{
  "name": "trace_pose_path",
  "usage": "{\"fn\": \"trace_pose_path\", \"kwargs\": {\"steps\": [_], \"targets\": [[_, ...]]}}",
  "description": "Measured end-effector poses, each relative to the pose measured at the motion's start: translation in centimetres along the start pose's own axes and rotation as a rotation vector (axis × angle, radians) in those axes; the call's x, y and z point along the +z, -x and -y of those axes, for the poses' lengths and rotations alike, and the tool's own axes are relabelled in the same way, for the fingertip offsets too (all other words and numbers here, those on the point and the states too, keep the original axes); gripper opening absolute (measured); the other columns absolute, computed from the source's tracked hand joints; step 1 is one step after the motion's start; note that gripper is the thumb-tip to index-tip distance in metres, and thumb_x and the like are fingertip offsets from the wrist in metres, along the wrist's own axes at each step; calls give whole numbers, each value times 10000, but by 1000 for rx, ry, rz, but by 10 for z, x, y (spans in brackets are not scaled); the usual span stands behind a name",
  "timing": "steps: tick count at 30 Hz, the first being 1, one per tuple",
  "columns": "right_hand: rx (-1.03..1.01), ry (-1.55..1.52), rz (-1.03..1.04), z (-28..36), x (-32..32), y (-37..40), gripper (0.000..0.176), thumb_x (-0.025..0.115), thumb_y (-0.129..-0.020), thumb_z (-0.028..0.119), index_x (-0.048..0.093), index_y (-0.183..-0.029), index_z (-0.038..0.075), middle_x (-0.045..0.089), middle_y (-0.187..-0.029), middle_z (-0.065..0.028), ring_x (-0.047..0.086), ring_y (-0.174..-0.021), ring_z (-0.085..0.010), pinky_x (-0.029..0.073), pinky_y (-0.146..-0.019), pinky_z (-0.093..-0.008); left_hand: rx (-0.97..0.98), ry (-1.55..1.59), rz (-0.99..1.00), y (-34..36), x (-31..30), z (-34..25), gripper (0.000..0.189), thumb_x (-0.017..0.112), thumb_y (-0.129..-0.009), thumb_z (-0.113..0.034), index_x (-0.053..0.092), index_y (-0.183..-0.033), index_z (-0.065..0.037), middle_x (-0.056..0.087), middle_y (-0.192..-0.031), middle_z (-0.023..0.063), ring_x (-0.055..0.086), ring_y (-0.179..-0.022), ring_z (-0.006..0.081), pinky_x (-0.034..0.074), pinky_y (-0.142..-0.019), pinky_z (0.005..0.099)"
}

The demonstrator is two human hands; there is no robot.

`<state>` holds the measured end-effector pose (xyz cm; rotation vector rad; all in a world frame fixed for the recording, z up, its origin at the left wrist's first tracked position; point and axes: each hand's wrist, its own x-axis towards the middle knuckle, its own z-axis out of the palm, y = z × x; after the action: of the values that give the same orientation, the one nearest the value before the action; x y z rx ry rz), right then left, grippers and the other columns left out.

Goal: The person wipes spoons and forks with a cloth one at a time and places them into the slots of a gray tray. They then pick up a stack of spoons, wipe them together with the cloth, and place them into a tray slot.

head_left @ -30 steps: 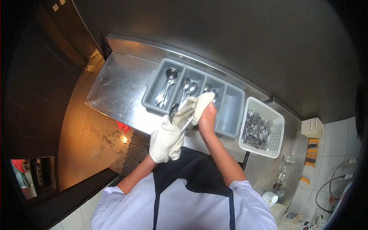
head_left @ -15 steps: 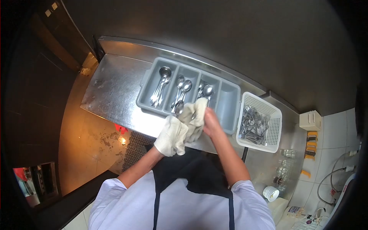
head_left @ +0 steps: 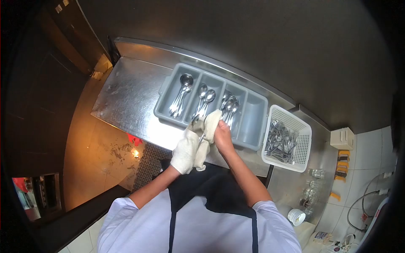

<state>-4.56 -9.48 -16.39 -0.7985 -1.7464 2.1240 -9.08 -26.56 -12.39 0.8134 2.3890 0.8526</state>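
Centre frame, the left hand [head_left: 184, 154] is swathed in a white cloth [head_left: 192, 143] (fingers hidden, so I cannot tell their grip). A spoon [head_left: 196, 121] pokes up from the folds, over the near edge of the grey cutlery tray [head_left: 163, 98]. The right hand [head_left: 222, 137] has its fingers closed together on the cloth's upper end. Further right, a white basket [head_left: 307, 147] holds more cutlery.
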Motion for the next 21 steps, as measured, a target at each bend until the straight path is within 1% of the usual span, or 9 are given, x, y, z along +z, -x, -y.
{"fn": "trace_pose_path", "kwargs": {"steps": [4, 7, 9, 11, 12, 14, 17, 19, 21], "targets": [[-14, 89, 70, 21, 11, 9, 200, 616, -1004, 133, 700, -1106, -17, 735, -956, -40, 674, -846, -94, 543, -738, -274, 237, -415, -182, 0, -16, -8, 223, 672, -922, -264, 675, -1026, -67, 659, -867, 186, 673, -843, 364, 553, -713, 471], [-94, 65, 114, 32, 15, 7, 186, 624, -990, 98, 696, -1111, -24, 739, -965, -45, 685, -873, -104, 554, -761, -281, 308, 56, -128, 10, 3, 14, 319, 621, -954, -236, 595, -1202, -37, 622, -881, 170, 648, -784, 335, 531, -691, 443], [-92, 117, 62, 33, 7, -3, 181, 605, -990, 73, 692, -1112, -28, 742, -966, -55, 693, -887, -114, 560, -773, -287, -36, 625, 90, 15, -18, -11, 270, 602, -961, -219, 588, -1157, -34, 603, -857, 144, 634, -714, 274, 520, -629, 408], [-137, 103, -116, 23, -6, -18, 184, 538, -1008, 73, 686, -1060, -24, 735, -929, -81, 700, -845, -141, 562, -748, -295, -117, 711, 104, 19, -28, -30, 211, 589, -968, -203, 576, -1102, -40, 589, -822, 117, 612, -651, 221, 502, -571, 372], [-147, 96, -190, 24, -12, -21, 191, 524, -1011, 78, 682, -1053, -21, 732, -921, -87, 701, -830, -149, 561, -740, -296, -23, 515, 8, 20, -29, -35, 178, 585, -972, -195, 567, -1068, -47, 583, -799, 103, 598, -623, 198, 490, -543, 354], [-141, -43, -279, 24, -7, -21, 235, 480, -1038, 135, 668, -1050, -5, 719, -930, -93, 691, -801, -163, 553, -714, -316, 18, 439, -51, 18, -24, -30, 138, 580, -983, -190, 549, -1017, -60, 573, -771, 81, 583, -598, 168, 477, -518, 335], [170, -370, -193, 21, 13, 15, 263, 466, -1064, 179, 664, -1081, 7, 718, -984, -88, 690, -849, -155, 547, -741, -328, -138, 742, 66, 4, 3, -9, 138, 574, -1005, -205, 532, -979, -76, 564, -769, 62, 581, -611, 152, 480, -527, 333], [154, -171, -46, -4, 19, 40, 302, 457, -1081, 223, 669, -1079, 8, 718, -1008, -74, 689, -880, -148, 546, -783, -325, -271, 795, 107, 4, -21, -33, 151, 567, -1020, -226, 545, -988, -80, 568, -795, 59, 588, -632, 149, 487, -544, 339], [234, -170, 27, 19, 8, 45, 310, 479, -1078, 251, 672, -1089, 8, 717, -997, -60, 682, -881, -137, 542, -824, -305, -312, 704, 157, 1, -24, -41, 172, 561, -1034, -253, 569, -1024, -82, 583, -823, 58, 605, -665, 148, 499, -568, 345]]}}
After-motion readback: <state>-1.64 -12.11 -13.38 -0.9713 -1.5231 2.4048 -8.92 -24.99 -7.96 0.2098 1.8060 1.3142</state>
